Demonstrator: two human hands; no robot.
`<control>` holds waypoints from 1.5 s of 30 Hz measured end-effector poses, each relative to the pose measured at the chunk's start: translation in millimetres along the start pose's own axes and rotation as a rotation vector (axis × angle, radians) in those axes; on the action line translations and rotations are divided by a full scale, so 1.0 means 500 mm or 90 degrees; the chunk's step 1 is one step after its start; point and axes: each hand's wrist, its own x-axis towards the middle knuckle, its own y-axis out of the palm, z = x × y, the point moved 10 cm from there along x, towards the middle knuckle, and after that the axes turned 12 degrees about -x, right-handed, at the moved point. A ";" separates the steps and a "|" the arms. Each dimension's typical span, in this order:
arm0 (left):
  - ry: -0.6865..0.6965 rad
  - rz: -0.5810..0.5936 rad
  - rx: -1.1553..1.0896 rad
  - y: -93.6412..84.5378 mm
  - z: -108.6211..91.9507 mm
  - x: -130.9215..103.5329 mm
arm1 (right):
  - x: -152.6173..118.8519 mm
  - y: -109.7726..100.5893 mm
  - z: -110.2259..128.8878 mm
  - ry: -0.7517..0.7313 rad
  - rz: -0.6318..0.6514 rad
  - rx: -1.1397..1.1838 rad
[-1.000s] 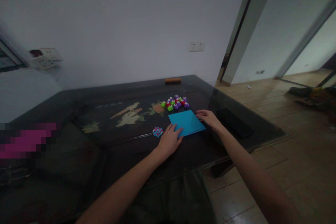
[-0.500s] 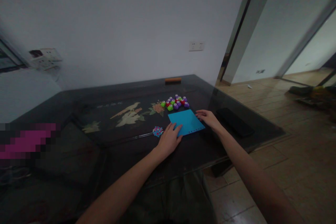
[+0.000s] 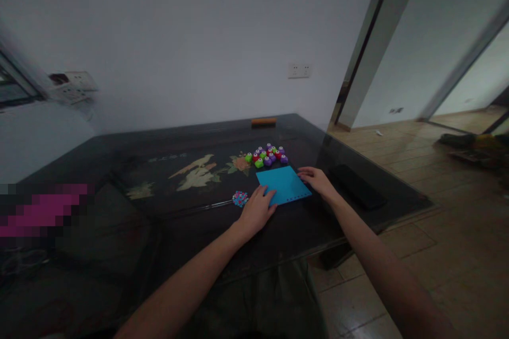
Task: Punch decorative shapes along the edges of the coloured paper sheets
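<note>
A blue sheet [image 3: 287, 184] with a row of small holes along its near edge lies flat on the dark table [image 3: 191, 243]. My left hand [image 3: 256, 209] rests on its left near corner, fingers apart. At the sheet's right edge is my right hand [image 3: 316, 178], fingers slightly bent and apart; whether they touch the edge I cannot tell. Beside my left fingertips sits a small heap of pink, blue and white bits [image 3: 240, 199]. Just beyond the sheet stands a cluster of green, red and purple eye-like pieces [image 3: 267, 157].
To the right of my right hand lies a long black case [image 3: 358, 186]. An orange-brown bar [image 3: 263, 122] is near the table's far edge, by the wall [image 3: 207, 53]. A pixelated pink patch [image 3: 43, 209] is at the left. Tiled floor [image 3: 413, 243] borders the table's right side.
The whole view has shifted very slightly. Both hands and the blue sheet keep their places relative to each other.
</note>
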 end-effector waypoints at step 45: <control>0.361 0.106 0.006 -0.081 -0.032 -0.219 | -0.399 0.310 0.353 -0.954 0.187 -0.302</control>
